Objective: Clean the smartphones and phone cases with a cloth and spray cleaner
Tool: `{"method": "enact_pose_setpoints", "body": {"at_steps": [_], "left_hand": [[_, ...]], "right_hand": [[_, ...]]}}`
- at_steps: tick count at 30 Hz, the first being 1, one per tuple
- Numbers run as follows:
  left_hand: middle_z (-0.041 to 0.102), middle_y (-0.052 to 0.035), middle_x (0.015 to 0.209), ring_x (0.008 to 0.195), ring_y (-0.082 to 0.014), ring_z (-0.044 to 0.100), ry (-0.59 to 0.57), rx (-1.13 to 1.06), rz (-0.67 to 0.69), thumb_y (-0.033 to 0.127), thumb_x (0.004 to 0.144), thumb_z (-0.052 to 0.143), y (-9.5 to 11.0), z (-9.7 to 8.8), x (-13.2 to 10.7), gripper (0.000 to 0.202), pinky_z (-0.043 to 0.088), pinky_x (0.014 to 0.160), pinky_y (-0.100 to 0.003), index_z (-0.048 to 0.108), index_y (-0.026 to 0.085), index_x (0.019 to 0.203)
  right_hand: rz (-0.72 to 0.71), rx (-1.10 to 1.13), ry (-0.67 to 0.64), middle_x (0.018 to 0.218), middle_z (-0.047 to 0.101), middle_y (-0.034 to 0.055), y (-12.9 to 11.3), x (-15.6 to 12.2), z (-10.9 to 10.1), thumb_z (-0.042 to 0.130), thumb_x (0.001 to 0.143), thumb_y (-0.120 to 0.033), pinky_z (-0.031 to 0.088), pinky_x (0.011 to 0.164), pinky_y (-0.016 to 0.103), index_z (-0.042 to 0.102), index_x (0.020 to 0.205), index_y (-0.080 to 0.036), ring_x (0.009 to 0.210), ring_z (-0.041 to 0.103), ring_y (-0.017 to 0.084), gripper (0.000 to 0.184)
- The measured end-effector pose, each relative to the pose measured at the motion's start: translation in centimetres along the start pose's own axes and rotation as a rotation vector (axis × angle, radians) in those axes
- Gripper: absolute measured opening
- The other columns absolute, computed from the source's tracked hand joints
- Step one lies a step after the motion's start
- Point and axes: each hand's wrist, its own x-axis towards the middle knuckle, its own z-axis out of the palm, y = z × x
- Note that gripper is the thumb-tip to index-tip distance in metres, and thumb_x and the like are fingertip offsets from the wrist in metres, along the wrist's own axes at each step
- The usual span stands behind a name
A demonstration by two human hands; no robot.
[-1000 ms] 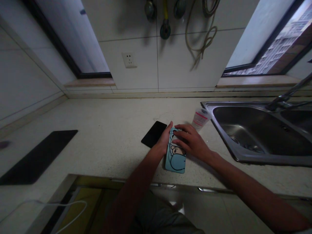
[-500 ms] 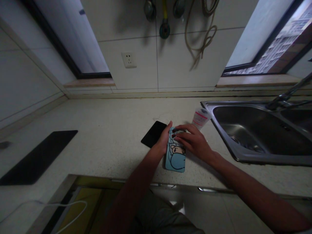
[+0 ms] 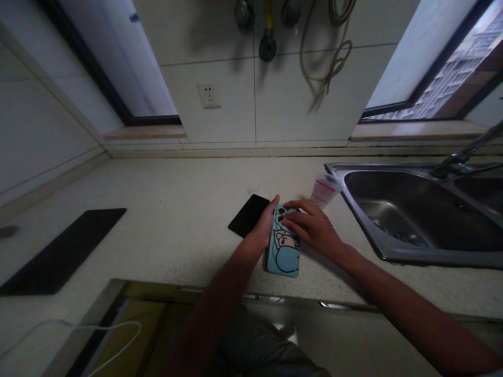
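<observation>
A light blue phone case (image 3: pixel 283 260) with a cartoon figure and round camera holes lies near the counter's front edge; whether a phone sits in it I cannot tell. My left hand (image 3: pixel 265 226) grips its left side, thumb along the upper edge. Over the upper right part, my right hand (image 3: pixel 313 226) has its fingers bent onto the case by the camera holes. A flat black phone-sized slab (image 3: pixel 248 215) lies just left of my left hand, partly covered by it. Behind my right hand, a clear plastic cup (image 3: pixel 324 190) with pink print leans or lies beside the sink.
The steel sink (image 3: pixel 377 250) with its faucet (image 3: pixel 451 163) fills the right side. A large black mat or board (image 3: pixel 65 251) lies at the left. A white cable (image 3: pixel 113 328) hangs at the lower left. The wall carries a socket (image 3: pixel 209 96) and pipe fittings (image 3: pixel 268 48).
The view has shifted very slightly. Both hands stay on the phone case, with at most a tiny movement of the right fingers near the camera holes.
</observation>
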Motion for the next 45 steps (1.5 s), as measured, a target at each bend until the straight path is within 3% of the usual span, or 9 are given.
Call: {"method": "enact_pose_setpoints", "body": {"at_steps": [4, 16, 22, 45], "left_hand": [[0.044, 0.0030, 0.045, 0.032, -0.0069, 0.040, -0.011, 0.013, -0.062, 0.052, 0.090, 0.063, 0.1, 0.0, -0.1, 0.051, 0.038, 0.035, -0.019, 0.045, 0.018, 0.056], [0.050, -0.0003, 0.047, 0.034, -0.0083, 0.044, -0.025, 0.025, -0.063, 0.052, 0.095, 0.054, 0.2, 0.0, -0.1, 0.051, 0.039, 0.037, -0.019, 0.049, 0.017, 0.058], [0.048, 0.0019, 0.046, 0.033, -0.0076, 0.044, -0.005, -0.011, -0.080, 0.051, 0.092, 0.061, 0.3, 0.0, 0.0, 0.049, 0.038, 0.036, -0.018, 0.048, 0.017, 0.059], [0.048, 0.0010, 0.044, 0.032, -0.0085, 0.042, 0.043, 0.076, -0.029, 0.049, 0.097, 0.051, 0.2, 0.8, -1.0, 0.052, 0.036, 0.036, -0.019, 0.047, 0.017, 0.057]], "right_hand": [[-0.001, -0.004, -0.008, 0.114, 0.070, 0.0118, 0.0, 0.0, -0.1, 0.062, 0.096, -0.026, 0.054, 0.089, 0.049, 0.075, 0.098, -0.023, 0.103, 0.064, 0.027, 0.014], [0.029, -0.020, -0.018, 0.113, 0.069, 0.0121, -0.1, -0.1, 0.1, 0.060, 0.097, -0.027, 0.053, 0.089, 0.048, 0.073, 0.097, -0.021, 0.103, 0.064, 0.027, 0.014], [0.044, -0.027, -0.038, 0.114, 0.069, 0.0120, 0.0, -0.2, 0.1, 0.059, 0.097, -0.028, 0.053, 0.090, 0.049, 0.073, 0.099, -0.021, 0.104, 0.064, 0.028, 0.016], [0.037, 0.019, -0.056, 0.114, 0.071, 0.0111, -0.1, -0.3, -0.2, 0.059, 0.097, -0.025, 0.055, 0.089, 0.047, 0.073, 0.104, -0.022, 0.103, 0.065, 0.026, 0.017]]}}
